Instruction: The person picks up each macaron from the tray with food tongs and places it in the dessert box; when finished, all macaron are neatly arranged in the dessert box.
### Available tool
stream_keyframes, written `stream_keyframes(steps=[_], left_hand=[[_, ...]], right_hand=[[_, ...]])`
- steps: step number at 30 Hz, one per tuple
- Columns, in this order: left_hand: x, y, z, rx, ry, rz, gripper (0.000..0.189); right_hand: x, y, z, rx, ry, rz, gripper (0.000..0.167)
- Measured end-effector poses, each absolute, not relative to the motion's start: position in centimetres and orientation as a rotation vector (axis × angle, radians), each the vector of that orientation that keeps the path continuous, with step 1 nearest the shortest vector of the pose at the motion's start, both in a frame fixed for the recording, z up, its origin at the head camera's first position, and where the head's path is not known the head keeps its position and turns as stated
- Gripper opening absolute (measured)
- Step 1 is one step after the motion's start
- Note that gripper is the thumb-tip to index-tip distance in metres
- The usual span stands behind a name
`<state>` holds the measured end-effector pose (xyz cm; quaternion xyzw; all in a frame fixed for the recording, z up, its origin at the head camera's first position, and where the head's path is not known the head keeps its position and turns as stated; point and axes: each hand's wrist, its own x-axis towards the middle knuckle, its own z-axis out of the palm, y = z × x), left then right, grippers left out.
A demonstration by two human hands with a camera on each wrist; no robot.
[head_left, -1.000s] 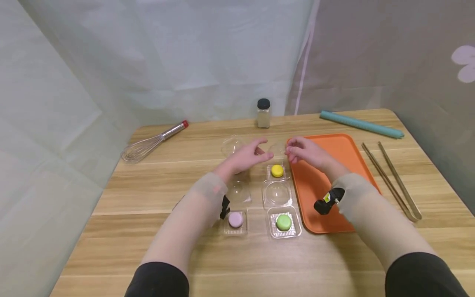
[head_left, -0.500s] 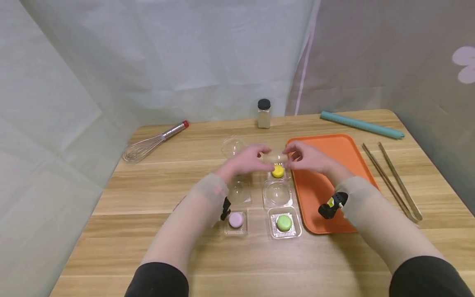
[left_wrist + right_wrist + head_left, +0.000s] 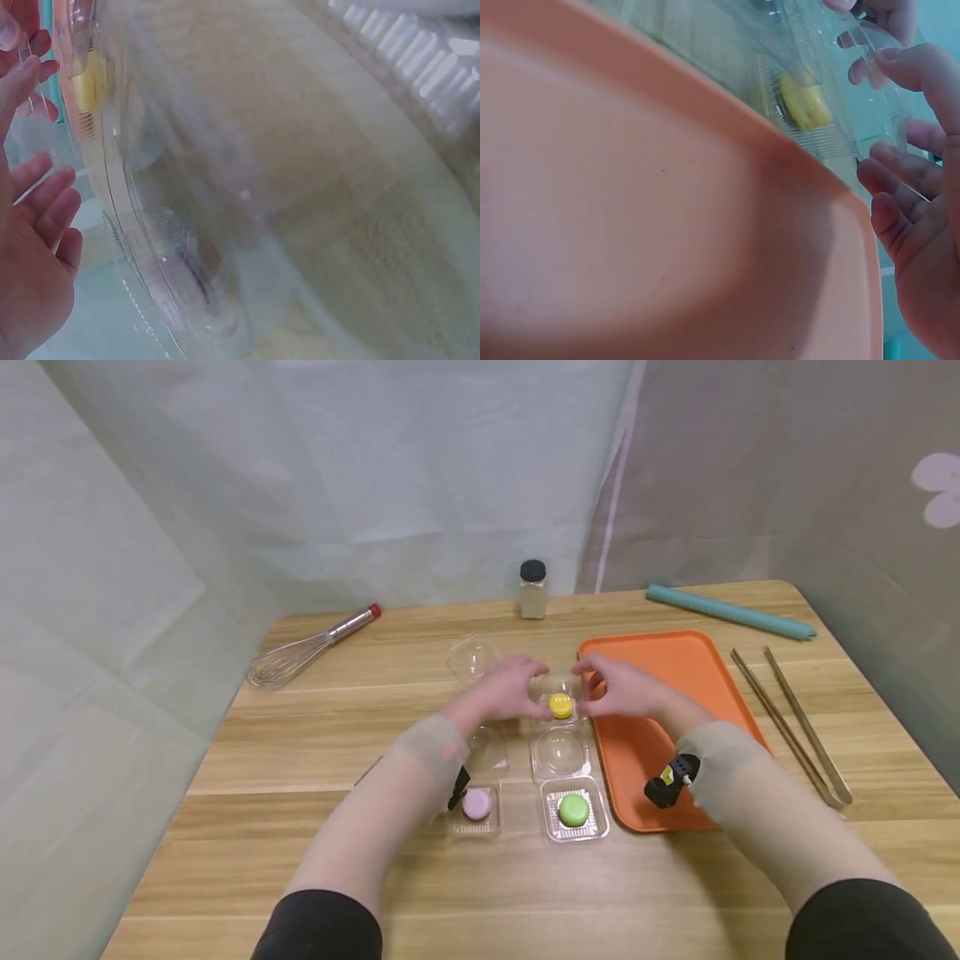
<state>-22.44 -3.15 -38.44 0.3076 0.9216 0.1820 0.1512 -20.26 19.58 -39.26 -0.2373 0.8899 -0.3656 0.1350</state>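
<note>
Both hands hold a clear plastic lid (image 3: 561, 683) by its opposite sides. My left hand (image 3: 512, 690) pinches its left edge between thumb and fingers, and my right hand (image 3: 624, 688) pinches the right edge. Close under the lid lies a yellow macaron (image 3: 560, 707) in a clear ribbed box base (image 3: 821, 141). Nearer to me, a green macaron (image 3: 573, 810) sits in another clear base, with a domed lid (image 3: 560, 752) behind it. A lilac macaron (image 3: 476, 804) sits in a third base to the left; my left forearm partly covers the lid (image 3: 487, 749) behind that one.
An orange tray (image 3: 660, 814) lies under my right hand and wrist. Metal tongs (image 3: 813, 735) and a teal rolled stick (image 3: 731, 612) are at the right. A jar (image 3: 533, 592), a whisk (image 3: 311, 647) and another clear plastic piece (image 3: 471, 653) lie farther back.
Both hands have come down and toward me with the clear lid, from behind the yellow macaron to over it. The other boxes and tools stay where they were.
</note>
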Motion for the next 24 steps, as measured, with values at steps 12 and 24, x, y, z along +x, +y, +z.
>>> stream_keyframes(steps=[12,24], left_hand=[[-22.2,-2.63,-38.72,0.883,2.636,0.41,0.084],[-22.26,-2.9,-38.53,0.889,2.636,0.368,0.082]], right_hand=[[-20.13,19.46,-39.85,-0.694,2.588,-0.962,0.056],[-20.31,19.21,-39.99,-0.663,2.607,-0.912,0.056]])
